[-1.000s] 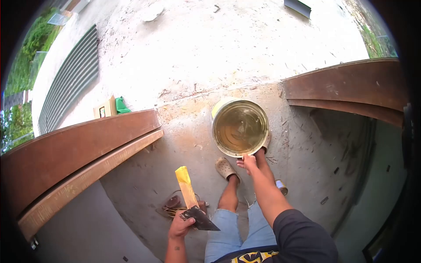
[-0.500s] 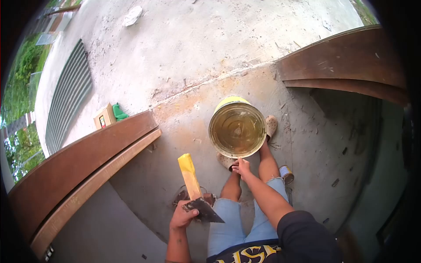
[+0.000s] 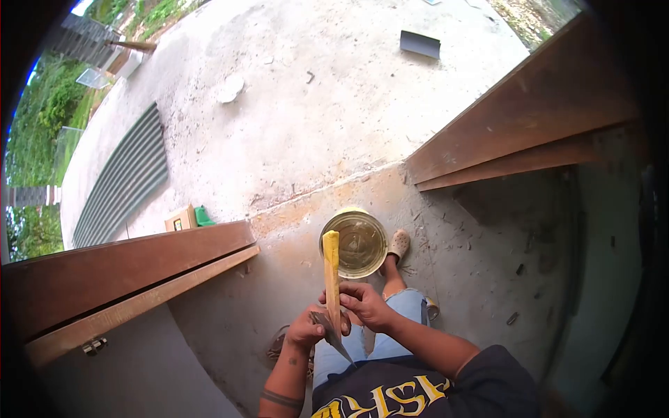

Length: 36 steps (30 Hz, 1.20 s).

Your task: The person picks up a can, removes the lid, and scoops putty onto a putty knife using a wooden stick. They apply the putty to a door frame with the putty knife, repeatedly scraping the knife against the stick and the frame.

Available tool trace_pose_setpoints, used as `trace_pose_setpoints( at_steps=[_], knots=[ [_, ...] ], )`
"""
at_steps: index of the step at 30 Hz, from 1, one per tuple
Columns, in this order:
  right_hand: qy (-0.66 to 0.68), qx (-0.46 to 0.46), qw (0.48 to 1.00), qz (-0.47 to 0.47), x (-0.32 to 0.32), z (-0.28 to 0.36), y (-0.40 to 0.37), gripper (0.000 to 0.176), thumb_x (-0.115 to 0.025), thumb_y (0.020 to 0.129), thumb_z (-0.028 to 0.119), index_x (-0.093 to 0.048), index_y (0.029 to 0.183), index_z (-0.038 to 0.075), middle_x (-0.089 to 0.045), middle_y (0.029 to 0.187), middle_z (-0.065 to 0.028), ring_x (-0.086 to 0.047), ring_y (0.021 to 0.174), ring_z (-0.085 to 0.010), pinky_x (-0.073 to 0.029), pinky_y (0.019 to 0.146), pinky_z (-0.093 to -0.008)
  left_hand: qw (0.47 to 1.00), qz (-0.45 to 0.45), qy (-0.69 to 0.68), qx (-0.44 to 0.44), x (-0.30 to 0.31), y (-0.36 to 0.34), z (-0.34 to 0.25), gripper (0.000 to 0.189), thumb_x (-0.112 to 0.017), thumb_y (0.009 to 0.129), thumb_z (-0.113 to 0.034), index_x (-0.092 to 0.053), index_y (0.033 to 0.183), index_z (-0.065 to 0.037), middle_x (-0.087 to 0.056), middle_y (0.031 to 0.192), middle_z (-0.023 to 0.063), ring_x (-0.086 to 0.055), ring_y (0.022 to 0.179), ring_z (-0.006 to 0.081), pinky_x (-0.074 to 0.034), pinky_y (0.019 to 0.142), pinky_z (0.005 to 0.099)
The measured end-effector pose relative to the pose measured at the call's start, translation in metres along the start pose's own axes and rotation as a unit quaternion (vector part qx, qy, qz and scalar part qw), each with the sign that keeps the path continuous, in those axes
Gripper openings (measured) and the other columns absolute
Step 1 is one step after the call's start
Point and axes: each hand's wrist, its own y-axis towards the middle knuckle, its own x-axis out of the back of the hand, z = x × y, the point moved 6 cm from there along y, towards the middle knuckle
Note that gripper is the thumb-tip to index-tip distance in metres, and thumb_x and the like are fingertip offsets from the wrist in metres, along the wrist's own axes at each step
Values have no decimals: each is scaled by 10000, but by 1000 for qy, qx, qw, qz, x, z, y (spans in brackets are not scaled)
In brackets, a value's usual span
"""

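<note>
My left hand [image 3: 306, 327] is closed on a dark flat scraper blade [image 3: 330, 336], its pointed corner toward my shirt. A wooden stick [image 3: 332, 268] with a yellow top end stands up from behind the blade. My right hand [image 3: 364, 306] has its bent fingers at the lower part of the stick, close beside the left hand. Beyond both hands a round metal bucket [image 3: 362, 254] sits on the floor at my feet, its dull ringed inside facing up. The stick overlaps its left side in this view.
Brown wooden door panels stand at the left [image 3: 139, 254] and right [image 3: 516, 104]. A small can [image 3: 433, 308] is by my leg. Outside lie corrugated sheeting [image 3: 125, 177], a cardboard box [image 3: 181, 219], a green item [image 3: 203, 217] and a dark flat piece [image 3: 420, 45].
My right hand has left the bucket's rim and come back to the stick. My left hand has brought the blade and stick to the middle. The bucket appears lower and farther from me.
</note>
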Motion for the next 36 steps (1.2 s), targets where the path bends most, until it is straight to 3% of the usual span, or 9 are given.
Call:
trace_pose_setpoints(
  at_steps=[5, 8, 9, 12, 14, 18, 24, 31, 36],
  knots=[
    [-10, 63, 995, -81, -26, 50, -33, 456, -736, 831, 235, -545, 1174, 4, -631, 1102, -100, -625, 970, -157, -518, 853, -305, 994, 101, 15, 27, -36, 6, -13, 394, -741, 756, -302, -671, 884, 64, -640, 999, 234, -608, 959, 350, -481, 833, 422],
    [-88, 142, 963, -211, -29, 79, -57, 411, -788, 770, 133, -534, 1071, 20, -631, 1007, -87, -636, 904, -151, -542, 798, -301, 994, 55, 30, 85, -61, -1, -24, 390, -718, 774, -301, -674, 877, 72, -592, 1141, 293, -591, 1053, 391, -473, 896, 465],
    [-152, 177, 942, -243, -31, 93, -68, 399, -784, 770, 122, -530, 1060, 19, -629, 989, -90, -637, 893, -153, -545, 784, -301, 993, 74, 64, 70, -61, -4, -29, 424, -702, 798, -281, -637, 1005, 83, -541, 1235, 306, -594, 1073, 403, -482, 915, 464],
    [-324, 256, 848, -333, -46, 135, -104, 411, -791, 736, 100, -518, 1029, 6, -618, 930, -108, -627, 812, -147, -534, 718, -288, 994, -53, 80, 52, -67, -22, -45, 477, -697, 814, -252, -570, 1129, 83, -567, 1213, 284, -631, 1003, 378, -510, 889, 450],
    [-446, 293, 766, -358, -58, 151, -127, 440, -805, 715, 109, -514, 1026, -1, -616, 904, -109, -618, 777, -139, -526, 687, -282, 982, -157, 101, 9, -52, -36, -55, 437, -681, 832, -182, -549, 1186, 38, -648, 1084, 166, -659, 957, 265, -538, 861, 408],
    [-467, 310, 744, -365, -70, 153, -151, 531, -837, 695, 218, -515, 1071, 25, -574, 897, -107, -599, 761, -202, -505, 681, -324, 970, -206, 128, -24, -89, -29, -85, 398, -647, 844, -119, -541, 1195, 37, -655, 1056, 131, -662, 948, 233, -547, 843, 363],
    [-267, 264, 868, -325, -80, 129, -160, 407, -730, 811, 84, -487, 1129, 14, -605, 972, -126, -621, 856, -146, -514, 739, -288, 975, -193, 101, -45, -137, -30, -100, 360, -617, 861, -105, -544, 1181, 41, -656, 1045, 135, -665, 933, 221, -550, 840, 366],
    [-358, 285, 853, -251, -99, 120, -166, 311, -582, 913, 47, -446, 1192, 30, -626, 976, -95, -612, 883, -130, -492, 752, -267, 976, -186, 109, -4, -161, -55, -99, 344, -629, 858, -112, -553, 1152, 51, -665, 1003, 137, -678, 865, 210, -564, 797, 354],
    [-478, 346, 771, -241, -105, 119, -164, 265, -562, 922, 81, -449, 1157, 38, -640, 784, -141, -638, 671, -191, -479, 579, -314, 976, -154, 152, 25, -165, -58, -95, 329, -644, 852, -119, -571, 1123, 52, -668, 989, 132, -677, 848, 205, -563, 786, 343]
  ],
)
